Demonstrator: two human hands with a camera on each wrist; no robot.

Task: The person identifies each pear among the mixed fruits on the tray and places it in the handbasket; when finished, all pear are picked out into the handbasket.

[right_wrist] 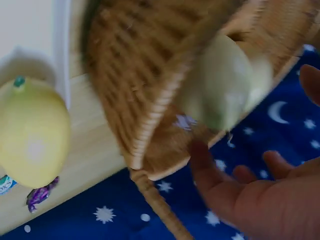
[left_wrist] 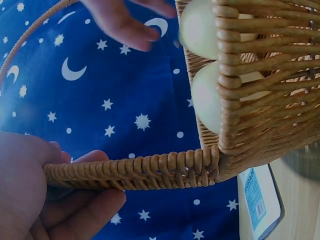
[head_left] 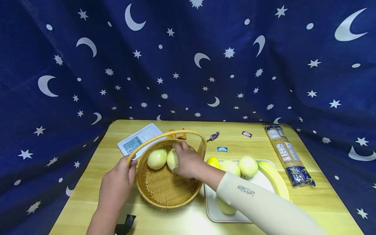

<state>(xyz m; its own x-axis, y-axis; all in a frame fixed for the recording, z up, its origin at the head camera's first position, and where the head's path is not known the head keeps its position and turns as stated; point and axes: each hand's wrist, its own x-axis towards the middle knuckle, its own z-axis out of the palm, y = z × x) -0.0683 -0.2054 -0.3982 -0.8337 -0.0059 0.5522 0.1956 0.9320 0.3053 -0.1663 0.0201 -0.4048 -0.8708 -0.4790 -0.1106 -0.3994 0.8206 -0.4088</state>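
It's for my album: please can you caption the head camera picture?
Left hand grips the wicker basket by its handle; right hand over it, two pale fruits inside.

One basket (head_left: 167, 193), two fruits (head_left: 157, 159) inside, one banana (head_left: 276, 179)

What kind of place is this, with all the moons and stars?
Probably a curtained-off indoor work spot: a dark blue moon-and-star cloth hangs around a wooden table, where someone is using a wicker basket. Which building, I can't tell.
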